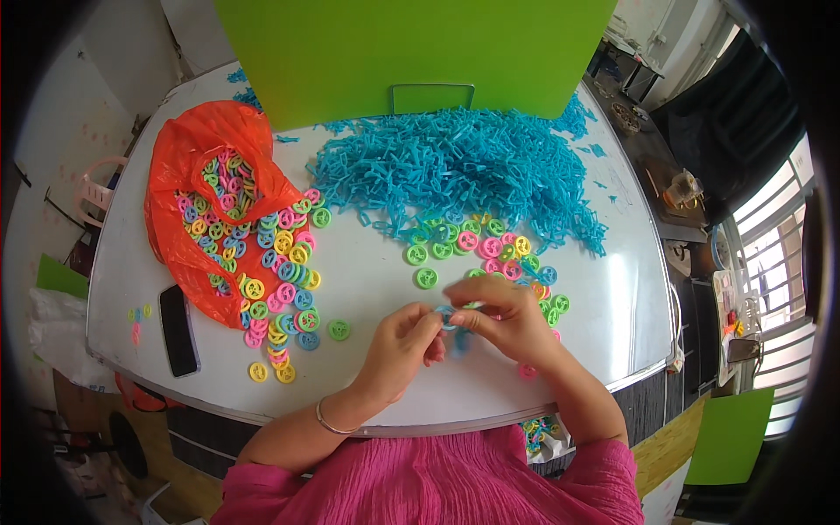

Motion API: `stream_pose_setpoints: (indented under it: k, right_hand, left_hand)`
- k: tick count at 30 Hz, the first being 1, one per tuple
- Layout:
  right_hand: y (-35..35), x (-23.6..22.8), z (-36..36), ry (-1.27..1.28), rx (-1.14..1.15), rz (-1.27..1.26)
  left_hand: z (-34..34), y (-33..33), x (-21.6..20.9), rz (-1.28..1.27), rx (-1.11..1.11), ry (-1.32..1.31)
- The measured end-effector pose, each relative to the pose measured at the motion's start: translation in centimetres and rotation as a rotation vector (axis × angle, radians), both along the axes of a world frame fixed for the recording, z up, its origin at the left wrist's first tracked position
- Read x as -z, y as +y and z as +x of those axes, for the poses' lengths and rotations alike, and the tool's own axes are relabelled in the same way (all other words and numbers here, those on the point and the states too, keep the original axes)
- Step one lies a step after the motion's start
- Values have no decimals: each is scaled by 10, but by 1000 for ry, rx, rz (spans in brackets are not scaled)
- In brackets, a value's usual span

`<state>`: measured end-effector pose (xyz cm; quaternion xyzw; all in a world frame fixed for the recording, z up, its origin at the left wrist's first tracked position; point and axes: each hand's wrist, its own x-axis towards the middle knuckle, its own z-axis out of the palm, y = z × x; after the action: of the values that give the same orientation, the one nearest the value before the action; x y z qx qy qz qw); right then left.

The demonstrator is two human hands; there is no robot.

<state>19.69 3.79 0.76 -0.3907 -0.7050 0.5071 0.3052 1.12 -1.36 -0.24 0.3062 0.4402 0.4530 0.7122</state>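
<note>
In front of me, above the white table [367,385], my two hands meet at a small blue plastic wheel [445,315]. My left hand [401,348] pinches its left side between thumb and fingers. On its other side my right hand [512,324] has thumb and fingers closed on it. A blurred blue piece [462,339] shows just below the right thumb; I cannot make out its shape. Beyond the hands lie loose pink, green, yellow and blue wheels [426,278], some partly hidden by my right hand.
A torn red plastic bag [179,144] spills many coloured wheels [283,271] at the left. A large heap of blue plastic strips [455,162] lies before an upright green board [420,52] with a metal handle. A black phone [178,332] rests near the left edge.
</note>
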Motion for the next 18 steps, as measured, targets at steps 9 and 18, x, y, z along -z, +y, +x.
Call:
stream_pose_setpoints:
  k: [9, 18]
  right_hand:
    - [-6, -1, 8, -271, -57, 939]
    - [-23, -3, -4, -334, 127, 922]
  left_hand:
    - [-3, 2, -3, 414, -20, 563]
    - [5, 0, -2, 587, -108, 699]
